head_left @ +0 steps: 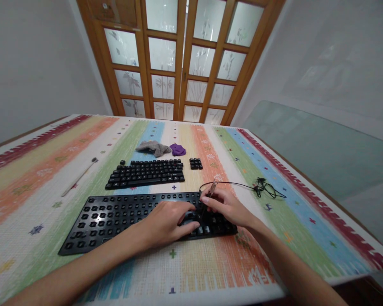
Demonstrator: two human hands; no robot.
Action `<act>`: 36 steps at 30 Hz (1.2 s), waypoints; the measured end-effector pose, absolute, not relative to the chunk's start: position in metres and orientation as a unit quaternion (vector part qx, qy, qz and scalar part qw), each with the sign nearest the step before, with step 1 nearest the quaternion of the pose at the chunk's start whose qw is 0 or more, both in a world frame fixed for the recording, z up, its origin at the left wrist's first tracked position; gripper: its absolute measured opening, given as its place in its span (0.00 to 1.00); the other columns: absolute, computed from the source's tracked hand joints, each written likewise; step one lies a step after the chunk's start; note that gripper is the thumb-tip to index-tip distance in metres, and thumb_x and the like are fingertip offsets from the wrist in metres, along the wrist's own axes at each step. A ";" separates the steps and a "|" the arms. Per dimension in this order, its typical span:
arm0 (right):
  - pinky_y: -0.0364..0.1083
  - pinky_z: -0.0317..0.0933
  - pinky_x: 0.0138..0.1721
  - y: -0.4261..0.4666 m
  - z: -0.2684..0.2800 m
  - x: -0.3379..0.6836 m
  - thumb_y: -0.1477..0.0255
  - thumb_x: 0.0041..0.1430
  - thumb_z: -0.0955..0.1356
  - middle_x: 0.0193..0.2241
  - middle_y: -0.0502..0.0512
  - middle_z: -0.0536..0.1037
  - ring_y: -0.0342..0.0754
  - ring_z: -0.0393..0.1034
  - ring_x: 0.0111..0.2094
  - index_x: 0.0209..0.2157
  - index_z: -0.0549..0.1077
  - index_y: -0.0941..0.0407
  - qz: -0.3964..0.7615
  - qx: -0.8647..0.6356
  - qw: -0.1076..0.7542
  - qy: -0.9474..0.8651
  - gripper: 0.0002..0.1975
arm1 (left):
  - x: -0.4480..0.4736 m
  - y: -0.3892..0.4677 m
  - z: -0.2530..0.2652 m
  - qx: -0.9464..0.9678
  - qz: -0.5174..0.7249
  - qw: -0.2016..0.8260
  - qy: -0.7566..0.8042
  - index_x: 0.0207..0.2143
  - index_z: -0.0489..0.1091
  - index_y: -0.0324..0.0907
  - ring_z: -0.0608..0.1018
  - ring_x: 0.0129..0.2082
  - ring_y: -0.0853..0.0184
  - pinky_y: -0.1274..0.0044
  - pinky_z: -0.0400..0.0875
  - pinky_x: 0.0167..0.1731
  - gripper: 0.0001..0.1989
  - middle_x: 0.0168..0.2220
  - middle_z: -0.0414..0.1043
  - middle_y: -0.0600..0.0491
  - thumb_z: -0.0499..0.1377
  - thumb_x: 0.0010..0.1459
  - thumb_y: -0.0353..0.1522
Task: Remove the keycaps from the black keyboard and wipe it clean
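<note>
At the right end of the black keyboard, the right hand's grip is pinched around a slim tool, lower tip unclear. Left hand alongside, thumb and forefinger parted low over the board; cannot tell if that grip holds anything. Keyboard flat on the tabletop, left part stripped to bare key mounts. Just beyond: loose keycaps in rows.
</note>
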State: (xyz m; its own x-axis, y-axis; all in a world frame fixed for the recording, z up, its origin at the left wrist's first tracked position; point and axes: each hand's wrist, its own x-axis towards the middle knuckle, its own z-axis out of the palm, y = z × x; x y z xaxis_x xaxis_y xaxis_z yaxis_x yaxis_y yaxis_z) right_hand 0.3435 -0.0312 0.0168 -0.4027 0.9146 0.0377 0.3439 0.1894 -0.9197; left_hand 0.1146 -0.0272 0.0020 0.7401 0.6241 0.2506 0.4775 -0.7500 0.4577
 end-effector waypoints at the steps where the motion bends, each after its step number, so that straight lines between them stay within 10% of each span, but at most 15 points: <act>1: 0.43 0.60 0.29 -0.032 0.017 0.344 0.56 0.63 0.66 0.27 0.50 0.70 0.43 0.65 0.27 0.34 0.70 0.58 0.452 -0.444 0.319 -0.705 0.17 | 0.117 -0.026 0.004 0.917 0.190 0.188 0.297 0.45 0.72 0.41 0.72 0.21 0.69 0.78 0.65 0.25 0.13 0.24 0.71 0.57 0.58 0.62 0.39; 19: 0.44 0.60 0.35 -0.043 0.021 0.351 0.67 0.66 0.64 0.33 0.54 0.77 0.46 0.69 0.32 0.35 0.74 0.57 0.290 -0.455 0.314 -0.781 0.10 | 0.136 0.034 0.021 0.900 0.214 0.194 0.327 0.36 0.74 0.38 0.68 0.19 0.74 0.81 0.58 0.23 0.07 0.19 0.66 0.60 0.60 0.57 0.32; 36: 0.43 0.55 0.30 -0.052 0.025 0.353 0.66 0.66 0.65 0.26 0.49 0.73 0.42 0.64 0.26 0.35 0.74 0.58 0.274 -0.453 0.318 -0.787 0.11 | 0.184 0.102 -0.010 0.879 0.087 0.031 0.468 0.44 0.75 0.40 0.80 0.39 0.57 0.71 0.71 0.38 0.13 0.35 0.78 0.46 0.54 0.63 0.36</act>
